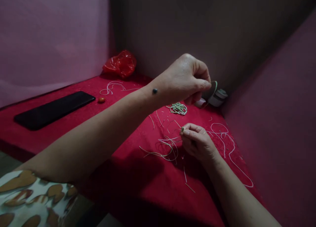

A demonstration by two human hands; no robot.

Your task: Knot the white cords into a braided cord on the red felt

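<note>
My left hand (189, 77) is raised above the red cloth, its thumb and fingers pinched on a thin green cord (216, 85) that curves out beyond the fingertips. Lower down, my right hand (197, 139) pinches a small green knotted piece of cord (182, 129) between thumb and forefinger. Several loose pale strands (168, 154) lie just left of my right hand. A heap of green-and-white braided cord (179, 108) rests on the cloth below my left hand. Whether the two held cords are joined cannot be made out.
A black phone-like slab (55, 110) and a small orange-brown round object (101, 99) lie at left. A red plastic bag (120, 64) sits at the back. White string (232, 151) trails at right, near a white-and-dark container (218, 98). Walls enclose the red-covered table (138, 187).
</note>
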